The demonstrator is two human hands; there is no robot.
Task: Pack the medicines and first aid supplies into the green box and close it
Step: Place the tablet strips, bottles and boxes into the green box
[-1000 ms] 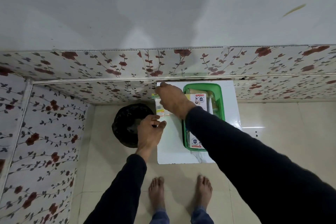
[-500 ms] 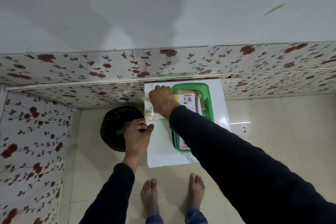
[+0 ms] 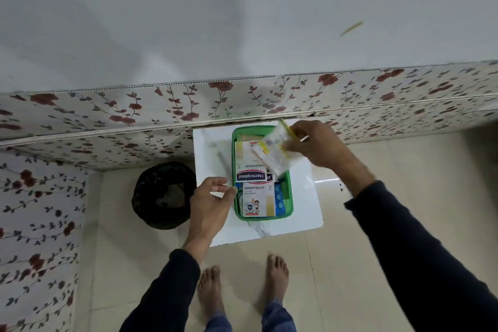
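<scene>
**One packet left above the box**

Two hands work over the white table (image 3: 304, 213). Nearest, the left hand (image 3: 209, 202) hovers empty, fingers loosely curled, just beside the green box (image 3: 289, 198) at its near-left wall. Beyond it, plaster cartons (image 3: 257, 197) already lie inside. Farthest, the right hand (image 3: 314, 144) pinches a clear packet (image 3: 270, 152), tilted over the box's far end. Packing is in hand; next, I judge, the packet must be lowered flat so a lid, not visible, can close.
</scene>
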